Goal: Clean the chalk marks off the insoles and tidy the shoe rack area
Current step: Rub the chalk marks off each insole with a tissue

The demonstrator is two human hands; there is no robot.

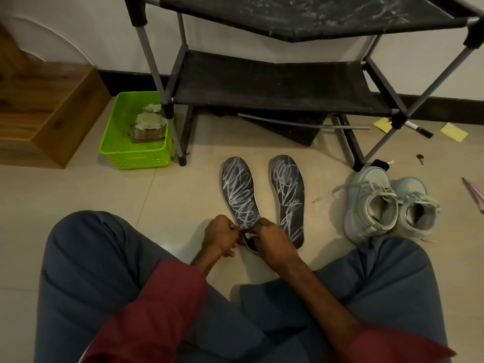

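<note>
Barely started: your left hand (221, 235) and right hand (272, 241) pinch one insole (239, 192) at its heel; it and the second insole (288, 189) beside your grip are fully chalked.

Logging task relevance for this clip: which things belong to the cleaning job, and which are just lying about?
Job: chalked insole, heel held by left hand and right hand; second insole; shoe rack; green basket of cloths.
Lying about, perhaps for tidying: sneakers; sticky notes; marker; wooden box.
</note>
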